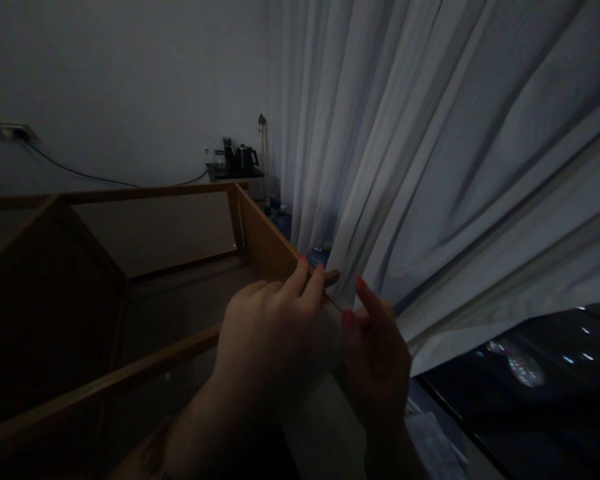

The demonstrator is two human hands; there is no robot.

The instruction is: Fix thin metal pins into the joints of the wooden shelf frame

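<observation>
Where left hand [267, 320] hides frame [265, 230], rod [335, 303] indistinct

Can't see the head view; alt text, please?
Left hand lies over the corner of a wooden frame; right hand holds a thin rod pointing toward it. A pale curtain hangs at right, a wall behind; the picture is dim.

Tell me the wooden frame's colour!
The wooden frame is brown, best seen in the head view.
</observation>
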